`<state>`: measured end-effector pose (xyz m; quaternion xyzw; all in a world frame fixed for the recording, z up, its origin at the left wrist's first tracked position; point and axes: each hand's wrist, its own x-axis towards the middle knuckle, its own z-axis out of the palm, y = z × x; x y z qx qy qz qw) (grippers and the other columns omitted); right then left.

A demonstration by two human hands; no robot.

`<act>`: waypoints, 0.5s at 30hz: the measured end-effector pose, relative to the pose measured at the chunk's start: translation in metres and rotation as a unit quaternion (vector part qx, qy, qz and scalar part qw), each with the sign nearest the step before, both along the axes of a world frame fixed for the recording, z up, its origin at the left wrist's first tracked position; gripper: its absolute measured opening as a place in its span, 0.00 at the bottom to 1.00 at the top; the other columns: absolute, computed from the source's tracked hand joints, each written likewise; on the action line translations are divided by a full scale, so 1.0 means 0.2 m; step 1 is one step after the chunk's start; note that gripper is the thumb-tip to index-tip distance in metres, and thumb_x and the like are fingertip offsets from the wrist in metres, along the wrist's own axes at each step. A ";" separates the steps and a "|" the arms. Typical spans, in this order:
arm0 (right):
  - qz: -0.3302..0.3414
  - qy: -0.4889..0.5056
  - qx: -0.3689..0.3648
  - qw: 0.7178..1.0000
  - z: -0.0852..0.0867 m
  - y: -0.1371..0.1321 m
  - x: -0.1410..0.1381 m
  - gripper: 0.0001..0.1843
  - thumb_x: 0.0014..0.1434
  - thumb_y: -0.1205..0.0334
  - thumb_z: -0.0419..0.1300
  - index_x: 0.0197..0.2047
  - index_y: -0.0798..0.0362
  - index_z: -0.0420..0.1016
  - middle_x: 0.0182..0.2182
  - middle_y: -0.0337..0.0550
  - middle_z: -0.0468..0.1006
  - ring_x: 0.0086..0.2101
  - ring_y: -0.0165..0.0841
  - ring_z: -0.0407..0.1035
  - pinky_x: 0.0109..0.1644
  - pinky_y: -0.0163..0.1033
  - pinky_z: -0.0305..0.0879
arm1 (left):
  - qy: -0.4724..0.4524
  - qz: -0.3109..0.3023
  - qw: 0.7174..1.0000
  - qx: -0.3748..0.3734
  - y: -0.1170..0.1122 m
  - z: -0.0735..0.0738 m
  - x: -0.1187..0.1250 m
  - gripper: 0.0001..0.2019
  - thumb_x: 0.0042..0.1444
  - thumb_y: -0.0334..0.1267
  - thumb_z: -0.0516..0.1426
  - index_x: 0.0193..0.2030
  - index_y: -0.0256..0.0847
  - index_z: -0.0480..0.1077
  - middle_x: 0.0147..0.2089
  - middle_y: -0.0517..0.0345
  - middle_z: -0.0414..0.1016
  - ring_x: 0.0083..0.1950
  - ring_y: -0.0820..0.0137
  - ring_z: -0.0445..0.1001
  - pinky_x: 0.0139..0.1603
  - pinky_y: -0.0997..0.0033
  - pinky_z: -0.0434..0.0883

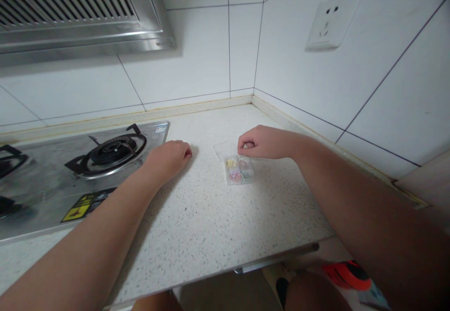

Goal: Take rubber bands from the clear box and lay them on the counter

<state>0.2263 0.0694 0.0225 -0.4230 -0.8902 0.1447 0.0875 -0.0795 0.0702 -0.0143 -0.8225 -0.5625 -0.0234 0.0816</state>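
A small clear plastic box (pixel 239 170) with a few compartments lies on the speckled counter. Yellow, pink and pale little pieces, too small to name, show inside it. Its clear lid (pixel 221 150) appears to lie flat just behind, hard to make out against the counter. Over the box's back edge is my right hand (pixel 258 142), thumb and fingertips pinched together; whatever is between them, if anything, cannot be seen. My left hand (pixel 172 157) rests on the counter beside the stove, fingers curled in and nothing visible in them, apart from the box.
A steel gas stove (pixel 45 180) with black burner supports fills the left side, under a range hood (pixel 151 25). White tiled walls meet at the back corner, with a wall socket (pixel 328 20) on the right. An orange-red object (pixel 346 274) lies below the counter's front edge.
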 end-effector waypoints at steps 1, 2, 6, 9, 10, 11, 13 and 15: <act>0.001 0.000 0.000 1.000 0.00 0.00 0.00 0.12 0.61 0.57 0.60 0.38 0.54 0.83 0.26 0.40 0.75 0.26 0.31 0.63 0.35 0.40 0.54 | 0.003 0.001 1.000 0.002 0.00 0.00 0.00 0.15 0.66 0.42 0.50 0.45 0.41 0.78 0.47 0.45 0.81 0.49 0.55 0.79 0.45 0.61 0.72; 0.001 0.000 0.000 1.000 0.00 0.00 0.00 0.12 0.61 0.57 0.60 0.39 0.53 0.83 0.27 0.40 0.75 0.26 0.31 0.64 0.35 0.40 0.54 | 0.006 0.003 1.000 0.003 0.00 0.00 0.00 0.15 0.66 0.42 0.50 0.45 0.41 0.78 0.47 0.45 0.81 0.48 0.55 0.79 0.44 0.61 0.72; -0.001 0.001 0.002 1.000 0.00 0.00 0.00 0.11 0.61 0.57 0.60 0.38 0.53 0.83 0.27 0.40 0.76 0.26 0.31 0.64 0.35 0.39 0.54 | 0.009 0.001 1.000 0.007 -0.01 0.00 0.01 0.16 0.66 0.42 0.49 0.44 0.40 0.76 0.46 0.45 0.81 0.47 0.55 0.79 0.42 0.61 0.72; -0.006 0.001 0.000 1.000 0.00 0.00 -0.01 0.11 0.61 0.57 0.60 0.38 0.53 0.82 0.26 0.39 0.75 0.26 0.31 0.64 0.35 0.39 0.54 | -0.004 -0.001 1.000 0.018 -0.01 0.00 0.01 0.16 0.66 0.43 0.49 0.45 0.39 0.75 0.46 0.44 0.81 0.46 0.56 0.79 0.40 0.63 0.71; -0.008 0.001 -0.001 1.000 0.00 0.00 -0.01 0.11 0.61 0.57 0.60 0.38 0.53 0.82 0.26 0.39 0.75 0.26 0.30 0.64 0.35 0.39 0.54 | -0.012 0.003 1.000 0.022 -0.02 0.00 0.02 0.16 0.67 0.43 0.49 0.45 0.39 0.75 0.46 0.44 0.81 0.45 0.57 0.79 0.39 0.63 0.70; -0.008 0.001 -0.001 1.000 0.00 -0.01 -0.01 0.11 0.61 0.58 0.60 0.37 0.53 0.82 0.26 0.39 0.75 0.26 0.30 0.63 0.35 0.39 0.54 | -0.022 0.007 0.999 0.025 -0.02 0.01 0.02 0.15 0.66 0.43 0.49 0.46 0.40 0.75 0.46 0.45 0.81 0.44 0.58 0.78 0.38 0.64 0.69; -0.005 0.005 -0.001 1.000 0.00 -0.01 -0.01 0.10 0.61 0.58 0.60 0.37 0.53 0.82 0.26 0.39 0.74 0.26 0.30 0.63 0.35 0.39 0.54 | -0.057 0.009 0.998 0.027 -0.02 0.01 0.03 0.14 0.66 0.43 0.50 0.46 0.41 0.74 0.45 0.47 0.81 0.42 0.60 0.78 0.36 0.65 0.68; -0.002 0.020 -0.011 1.000 0.00 -0.01 -0.01 0.10 0.61 0.58 0.60 0.37 0.53 0.82 0.26 0.38 0.73 0.26 0.30 0.62 0.35 0.39 0.54 | -0.128 0.002 0.992 0.014 -0.03 0.02 0.05 0.12 0.64 0.44 0.52 0.45 0.42 0.74 0.43 0.50 0.82 0.39 0.63 0.77 0.36 0.65 0.67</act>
